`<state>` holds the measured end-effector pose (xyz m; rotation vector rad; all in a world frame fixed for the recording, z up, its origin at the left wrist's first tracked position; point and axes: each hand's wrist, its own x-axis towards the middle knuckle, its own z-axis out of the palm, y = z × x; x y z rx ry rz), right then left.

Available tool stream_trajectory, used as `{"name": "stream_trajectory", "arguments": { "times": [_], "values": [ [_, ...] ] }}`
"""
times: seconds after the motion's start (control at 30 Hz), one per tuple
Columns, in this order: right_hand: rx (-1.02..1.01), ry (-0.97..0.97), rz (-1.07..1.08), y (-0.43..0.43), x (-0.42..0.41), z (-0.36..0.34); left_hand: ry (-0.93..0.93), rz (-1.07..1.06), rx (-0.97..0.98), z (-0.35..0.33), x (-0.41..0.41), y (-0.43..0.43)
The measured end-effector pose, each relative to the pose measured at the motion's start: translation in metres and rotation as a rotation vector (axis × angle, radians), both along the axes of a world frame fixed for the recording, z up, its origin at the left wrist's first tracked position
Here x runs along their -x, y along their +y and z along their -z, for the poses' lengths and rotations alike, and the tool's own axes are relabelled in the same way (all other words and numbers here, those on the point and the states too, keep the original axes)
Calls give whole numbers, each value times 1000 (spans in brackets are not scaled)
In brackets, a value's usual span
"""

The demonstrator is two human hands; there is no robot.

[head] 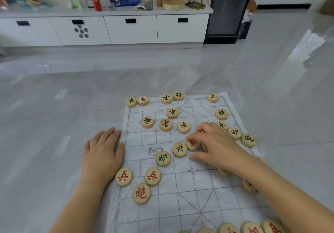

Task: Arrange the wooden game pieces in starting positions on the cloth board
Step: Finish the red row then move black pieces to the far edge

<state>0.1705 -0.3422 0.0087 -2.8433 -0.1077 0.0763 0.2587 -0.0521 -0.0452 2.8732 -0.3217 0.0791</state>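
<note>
I see my left hand (pixel 103 153) lying flat, fingers straight, on the floor (pixel 54 124) at the left edge of the cloth board (pixel 162 214); my right hand (pixel 218 147) curls its fingers round a red-marked piece (pixel 193 144) near the board's middle; other wooden pieces (pixel 147 122) lie scattered across the cloth.

Round wooden pieces (pixel 166 124), marked green or red, lie scattered flat across the wrinkled white cloth board (pixel 207 196)
</note>
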Motion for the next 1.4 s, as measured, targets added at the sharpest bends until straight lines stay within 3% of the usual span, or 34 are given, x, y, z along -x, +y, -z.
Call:
{"name": "stream_trajectory", "arguments": {
  "times": [0.93, 1.13, 1.4],
  "values": [
    [3, 4, -216, 59, -15, 8, -12, 0, 25, 1, 2, 0],
    [-233, -88, 31, 34, -77, -12, 15, 6, 22, 0, 2, -1],
    [48, -122, 104, 39, -179, 1, 13, 2, 43, 0, 4, -2]
  ]
}}
